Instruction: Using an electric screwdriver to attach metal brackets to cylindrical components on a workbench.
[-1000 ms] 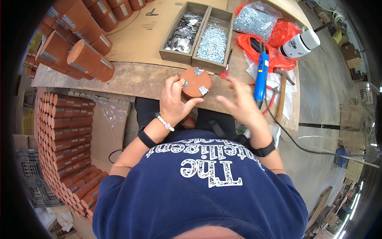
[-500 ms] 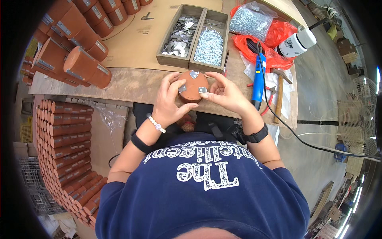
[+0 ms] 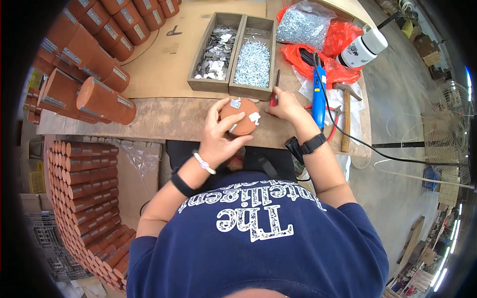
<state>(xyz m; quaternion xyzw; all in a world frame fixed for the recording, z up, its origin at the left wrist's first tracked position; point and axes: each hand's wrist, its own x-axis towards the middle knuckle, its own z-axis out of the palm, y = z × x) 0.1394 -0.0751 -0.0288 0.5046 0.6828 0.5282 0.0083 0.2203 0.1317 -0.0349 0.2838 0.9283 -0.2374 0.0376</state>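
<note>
My left hand [image 3: 222, 130] is wrapped round a reddish-brown cylinder [image 3: 239, 113], its flat round end facing up. Small metal plates sit at the rim of that end; one plate [image 3: 235, 103] is at the far side and another [image 3: 254, 118] at the right. To the right, my right hand [image 3: 287, 105] has its fingers closed at a slim tool [image 3: 274, 101] with a red handle and dark shaft, lying on the wooden table [image 3: 169, 111]. Its exact kind is hidden by the fingers.
Beyond the cylinder, a wooden box [image 3: 191, 79] holds flat metal plates and bright screws or rivets. A blue corded power tool [image 3: 319, 99], red-handled pliers [image 3: 336, 118] and a hammer [image 3: 346, 124] lie right. Stacked cylinders [image 3: 107, 102] stand left; a white bottle [image 3: 365, 48] is back right.
My right hand has left the cylinder and moved right to the red-handled tool. The left hand keeps hold of the cylinder, which has turned a little.
</note>
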